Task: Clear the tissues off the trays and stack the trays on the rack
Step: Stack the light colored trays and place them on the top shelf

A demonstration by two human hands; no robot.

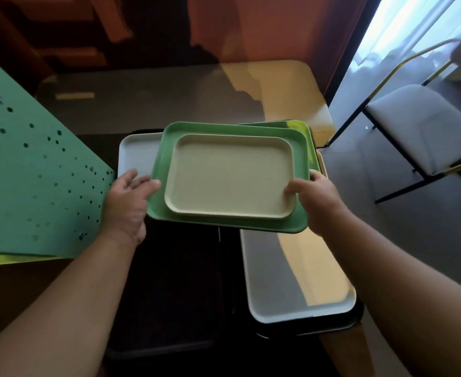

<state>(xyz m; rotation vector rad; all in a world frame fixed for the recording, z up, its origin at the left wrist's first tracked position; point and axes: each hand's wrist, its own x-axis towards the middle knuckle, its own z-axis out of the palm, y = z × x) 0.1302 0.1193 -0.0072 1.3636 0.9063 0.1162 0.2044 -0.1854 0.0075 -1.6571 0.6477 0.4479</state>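
A green tray (166, 148) is held in mid-air with a smaller cream tray (230, 176) lying inside it. My left hand (130, 198) grips the green tray's left edge, thumb over the rim. My right hand (316, 198) grips its right edge, thumb resting on the cream tray's right rim. No tissues show on either tray. Below them lie a white tray (138, 156) at the left, another green tray (297, 125) behind, a long white tray (292, 281) at the lower right, and a dark tray (169, 295) under my left forearm.
A grey-and-cream table (169, 102) stands behind the trays. A teal panel dotted with small holes (33, 172) rises at the left. A chair with a white seat and a black-and-yellow frame (420, 126) stands on the floor at the right.
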